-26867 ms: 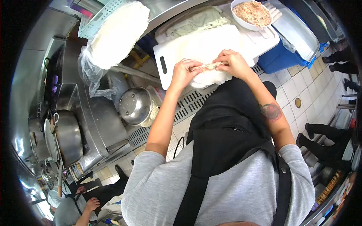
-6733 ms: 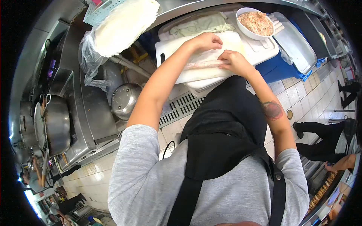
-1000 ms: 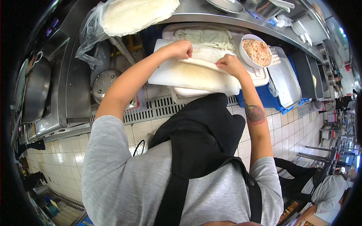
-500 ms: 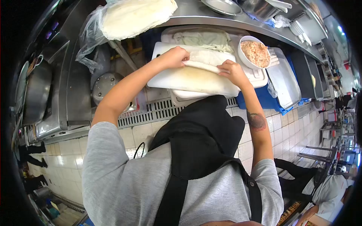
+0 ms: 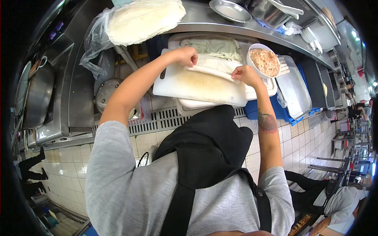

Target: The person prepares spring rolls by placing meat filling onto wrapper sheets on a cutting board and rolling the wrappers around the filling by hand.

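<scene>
A long thin white roll of wrapper [image 5: 212,71] lies across the white cutting board [image 5: 201,88], its loose flat part spreading behind it. My left hand [image 5: 186,57] is closed at the roll's left end, fingertips pinched by the wrapper. At the right end my right hand [image 5: 245,74] pinches the roll between thumb and fingers. Right of the board stands a white bowl [image 5: 264,60] of pinkish filling. Behind the board lies a pale green cloth [image 5: 218,48].
Stacked round white sheets [image 5: 145,21] in plastic are at the upper left. A metal tray [image 5: 293,88] and several finished white rolls [image 5: 283,65] are at the right. Metal pots stand at the far left. A co-worker [image 5: 338,200] is at the lower right.
Since half a second ago, the board and bowl appear slightly lower in view. Compared with the oldest frame, the exposed filling between my hands is now enclosed in a thin roll.
</scene>
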Tool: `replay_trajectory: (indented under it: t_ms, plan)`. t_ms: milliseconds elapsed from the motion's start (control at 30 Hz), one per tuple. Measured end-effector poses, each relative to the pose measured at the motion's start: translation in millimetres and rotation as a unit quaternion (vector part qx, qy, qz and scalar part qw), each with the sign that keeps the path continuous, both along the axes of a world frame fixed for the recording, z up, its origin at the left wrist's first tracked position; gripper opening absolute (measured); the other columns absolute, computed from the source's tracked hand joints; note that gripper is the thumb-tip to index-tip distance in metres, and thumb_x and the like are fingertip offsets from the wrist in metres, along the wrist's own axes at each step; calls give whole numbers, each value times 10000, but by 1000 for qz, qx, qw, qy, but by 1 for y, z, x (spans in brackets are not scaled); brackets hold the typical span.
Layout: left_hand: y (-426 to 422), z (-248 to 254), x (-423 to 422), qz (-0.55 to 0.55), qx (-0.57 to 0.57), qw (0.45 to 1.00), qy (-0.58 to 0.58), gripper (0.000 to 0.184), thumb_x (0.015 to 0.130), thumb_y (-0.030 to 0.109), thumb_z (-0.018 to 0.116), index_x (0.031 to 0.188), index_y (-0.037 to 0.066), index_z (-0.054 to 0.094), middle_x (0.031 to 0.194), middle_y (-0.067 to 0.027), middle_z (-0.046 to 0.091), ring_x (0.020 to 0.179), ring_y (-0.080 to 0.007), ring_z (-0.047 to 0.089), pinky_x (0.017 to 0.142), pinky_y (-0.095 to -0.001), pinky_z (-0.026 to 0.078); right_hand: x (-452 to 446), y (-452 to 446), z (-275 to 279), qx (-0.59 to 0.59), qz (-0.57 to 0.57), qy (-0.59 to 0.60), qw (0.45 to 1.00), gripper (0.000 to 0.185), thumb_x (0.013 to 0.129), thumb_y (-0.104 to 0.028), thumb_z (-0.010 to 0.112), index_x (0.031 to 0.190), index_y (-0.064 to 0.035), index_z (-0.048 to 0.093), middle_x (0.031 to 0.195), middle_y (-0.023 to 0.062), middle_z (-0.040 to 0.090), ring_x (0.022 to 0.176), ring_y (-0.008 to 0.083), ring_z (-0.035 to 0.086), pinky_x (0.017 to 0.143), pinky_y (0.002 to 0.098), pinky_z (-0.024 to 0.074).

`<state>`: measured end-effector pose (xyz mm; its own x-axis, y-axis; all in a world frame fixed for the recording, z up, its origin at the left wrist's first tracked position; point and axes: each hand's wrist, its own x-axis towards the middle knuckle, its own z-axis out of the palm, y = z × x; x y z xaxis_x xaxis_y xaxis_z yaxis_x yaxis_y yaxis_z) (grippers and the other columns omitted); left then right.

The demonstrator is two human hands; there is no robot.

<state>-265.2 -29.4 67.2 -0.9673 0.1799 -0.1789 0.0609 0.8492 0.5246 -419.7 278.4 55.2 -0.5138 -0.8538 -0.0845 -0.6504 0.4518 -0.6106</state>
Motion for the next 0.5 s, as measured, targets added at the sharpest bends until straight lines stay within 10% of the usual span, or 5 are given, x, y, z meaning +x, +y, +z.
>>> replay_trajectory:
  t_ms: [500]
  plan:
    - [14, -9, 20, -13, -73, 983, 166, 346, 741, 83, 746, 1062, -22, 675, 836, -174, 720, 814, -315, 706, 748, -404, 541, 28, -6, 10, -76, 38, 176, 981, 174, 776, -116, 744, 935, -48, 759, 811, 171, 726, 746, 290, 713, 719, 374, 558]
